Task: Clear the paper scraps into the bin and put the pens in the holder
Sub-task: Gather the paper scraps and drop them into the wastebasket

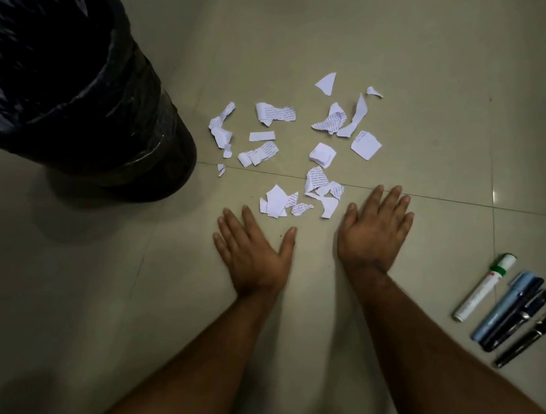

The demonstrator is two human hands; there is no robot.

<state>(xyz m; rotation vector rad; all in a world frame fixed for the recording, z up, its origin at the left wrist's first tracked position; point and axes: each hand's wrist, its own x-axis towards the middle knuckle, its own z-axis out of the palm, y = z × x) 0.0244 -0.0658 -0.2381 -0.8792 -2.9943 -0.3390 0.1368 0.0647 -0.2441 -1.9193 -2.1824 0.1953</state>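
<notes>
Here both hands (312, 242) lie flat beside paper scraps (292, 147).

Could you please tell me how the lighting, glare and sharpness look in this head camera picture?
Head view: dim, greenish light overall; the torn white paper scraps are the brightest thing; a small glare streak sits on the glossy beige floor tiles; the black bag-lined bin is smeared with blur and bulges from wide-angle distortion; the left hand and right hand cast soft shadows.
</notes>
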